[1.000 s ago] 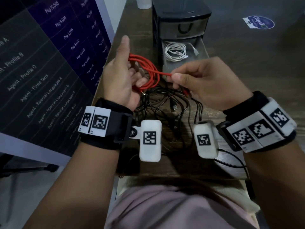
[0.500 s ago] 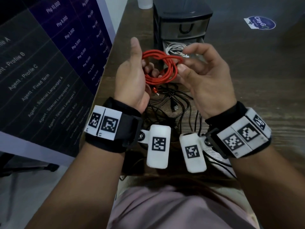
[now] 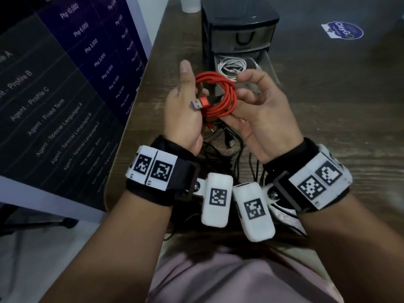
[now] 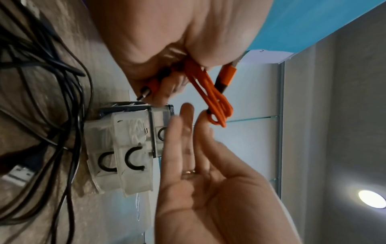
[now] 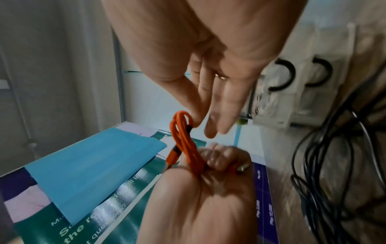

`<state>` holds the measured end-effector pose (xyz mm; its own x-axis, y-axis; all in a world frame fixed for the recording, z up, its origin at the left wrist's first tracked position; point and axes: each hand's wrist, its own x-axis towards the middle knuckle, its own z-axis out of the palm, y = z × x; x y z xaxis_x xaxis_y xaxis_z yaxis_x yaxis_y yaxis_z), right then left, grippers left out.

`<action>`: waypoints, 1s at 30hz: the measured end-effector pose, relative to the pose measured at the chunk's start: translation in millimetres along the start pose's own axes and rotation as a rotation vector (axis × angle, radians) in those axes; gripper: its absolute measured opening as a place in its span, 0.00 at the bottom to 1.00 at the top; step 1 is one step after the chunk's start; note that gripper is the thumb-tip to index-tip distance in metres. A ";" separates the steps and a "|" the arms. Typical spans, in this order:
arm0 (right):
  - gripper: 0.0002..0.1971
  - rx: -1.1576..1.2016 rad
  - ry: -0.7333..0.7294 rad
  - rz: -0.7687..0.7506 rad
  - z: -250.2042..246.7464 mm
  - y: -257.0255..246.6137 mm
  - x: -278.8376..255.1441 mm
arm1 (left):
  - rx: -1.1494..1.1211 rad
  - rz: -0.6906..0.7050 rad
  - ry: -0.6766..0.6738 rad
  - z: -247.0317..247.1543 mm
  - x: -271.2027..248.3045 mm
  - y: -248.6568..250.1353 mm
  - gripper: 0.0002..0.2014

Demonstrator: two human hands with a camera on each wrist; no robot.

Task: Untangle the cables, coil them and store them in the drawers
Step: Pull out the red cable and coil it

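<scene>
A red cable is wound into a coil, and my left hand grips it with fingers curled round one side. Its USB plug lies across the left palm. My right hand is beside the coil with fingers loosely straight; only its fingertips touch the coil's far loop. Both hands hover above a tangle of black cables on the wooden table. Behind stands a small black drawer unit; its lower drawer is pulled out and holds a coiled white cable.
A large printed banner runs along the table's left edge. A white cup stands at the back beside the drawer unit. A round sticker lies on the wood to the right.
The right hand has stopped pulling the red cable's end taut and let go, its fingers now open. The last length is wound onto the coil, and both hands have drawn together.
</scene>
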<state>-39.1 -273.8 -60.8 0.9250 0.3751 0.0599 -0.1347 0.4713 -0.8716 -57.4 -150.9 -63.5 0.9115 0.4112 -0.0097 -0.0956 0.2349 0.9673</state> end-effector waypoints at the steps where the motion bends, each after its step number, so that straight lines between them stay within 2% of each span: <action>1: 0.19 -0.057 0.006 -0.003 -1.5 -2.4 0.4 | -0.025 -0.001 0.012 -1.0 0.5 -1.7 0.29; 5: 0.19 -0.233 0.027 -0.015 -8.0 -20.7 1.9 | 0.005 -0.010 0.067 -2.8 2.9 -2.5 0.25; 8: 0.18 -0.390 0.021 0.026 -0.9 -25.5 1.0 | 0.156 0.106 0.045 1.1 0.1 0.4 0.18; 12: 0.33 -0.663 0.020 -0.071 4.7 -13.1 1.6 | 0.199 0.162 -0.102 8.6 -9.5 2.0 0.11; 14: 0.33 -0.637 0.019 -0.071 1.2 -13.3 1.0 | 0.134 0.154 -0.168 7.1 -9.9 1.0 0.12; 17: 0.23 -0.589 0.039 -0.042 -2.6 -16.5 3.5 | 0.071 0.151 -0.220 2.0 -10.5 3.8 0.13; 20: 0.18 -0.462 0.060 0.025 -3.3 -20.2 5.4 | 0.160 0.234 -0.242 3.5 -11.7 5.7 0.10; 24: 0.13 -0.264 -0.004 0.126 -3.6 -27.9 3.5 | 0.268 0.360 -0.297 6.1 -11.9 8.2 0.09; 27: 0.17 -0.164 -0.038 0.084 -1.3 -27.5 2.8 | 0.201 0.339 -0.365 10.8 -16.2 6.5 0.09; 30: 0.14 -0.150 -0.053 0.039 -0.8 -22.8 3.0 | 0.117 0.276 -0.396 11.0 -16.0 4.9 0.11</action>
<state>-33.0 -284.0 -41.1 0.8996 0.4342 0.0466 -0.1122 0.3329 -0.9363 -68.1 -166.0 -55.8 0.9427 0.0727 0.3257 -0.3299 0.0546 0.9425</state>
